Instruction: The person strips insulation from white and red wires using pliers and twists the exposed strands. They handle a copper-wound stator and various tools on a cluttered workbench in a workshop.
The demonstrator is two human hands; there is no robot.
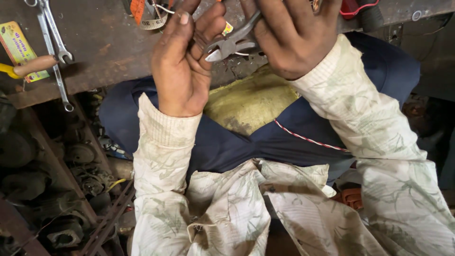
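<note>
A person in a pale, leaf-patterned shirt (227, 208) fills the lower half of the frame, seated with dark blue trousers (237, 142) across the middle. A worn yellow cushion (251, 102) shows between the knees at centre. A rusty brown workbench (104, 47) spans the upper edge of the frame, and a heap of dark, greasy metal parts (52, 180) occupies the lower left.

The left hand (182, 71) stands upright at upper centre, palm turned toward the right of the frame, fingers curled loosely and not clamped on anything; its fingertips lie against the head of the pliers (232, 45). The right hand (289, 40), just to the right of it at the top of the frame, is closed around the handles of the pliers, which are mostly hidden under its fingers. The grey metal nose of the pliers points left and slightly down, lying between the two hands; whether the nose grips anything cannot be told.

A thin red-and-white wire (308, 140) runs diagonally across the right thigh, right of centre. On the bench at upper left lie two long spanners (54, 42), crossed by a wooden tool handle (35, 65). A yellow printed card (19, 47) rests at the far upper left edge. A striped tape roll (149, 14) sits at top centre-left, above the left hand.
</note>
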